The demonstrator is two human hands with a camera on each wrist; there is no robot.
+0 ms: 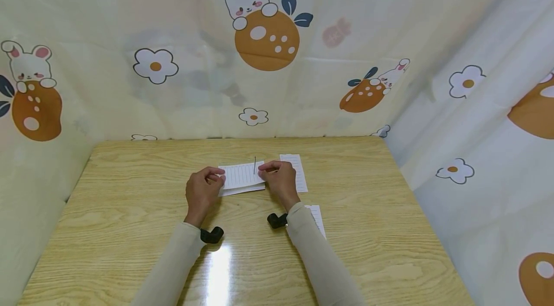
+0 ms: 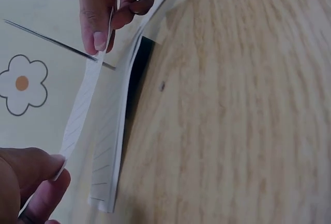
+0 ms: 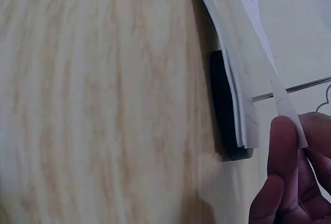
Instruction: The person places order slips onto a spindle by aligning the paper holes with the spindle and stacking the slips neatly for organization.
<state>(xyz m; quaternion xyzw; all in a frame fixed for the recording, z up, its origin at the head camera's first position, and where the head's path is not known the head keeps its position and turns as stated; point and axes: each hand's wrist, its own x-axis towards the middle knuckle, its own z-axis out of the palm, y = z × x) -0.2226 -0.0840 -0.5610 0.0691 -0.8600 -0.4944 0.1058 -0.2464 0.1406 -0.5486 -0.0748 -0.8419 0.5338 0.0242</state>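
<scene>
The raised paper slip (image 1: 238, 176) is at the centre of the head view, above the counter (image 1: 130, 224), its long axis running left to right and its right end slightly higher in the frame. The left hand (image 1: 203, 193) pinches the left end between thumb and fingers; the right hand (image 1: 281, 181) pinches the right end in the same manner. The governing relation is between slip and spike: the thin metal spike (image 1: 255, 165) passes through the slip near its right end — just beside the right hand's fingertips, well apart from the left hand — and stands roughly square to the slip's long axis. The right hand is therefore nearer to the piercing point. Both wrist views show a gap between the raised slip and the lower papers (image 2: 106, 162), which rest on a black base (image 3: 223, 105); the spike spans this gap. In judgement, the spike confines the slip to travel along its own axis, and uneven tension at the two ends could tear the hole. The slip is white, narrow and thin, lightly bowed, and ruled with parallel lines across its short side. One loose slip (image 1: 299, 173) lies right of centre, partly covered by the right hand; a second loose slip (image 1: 317, 218) lies below it in the frame, partly covered by the right sleeve (image 1: 316, 253).
</scene>
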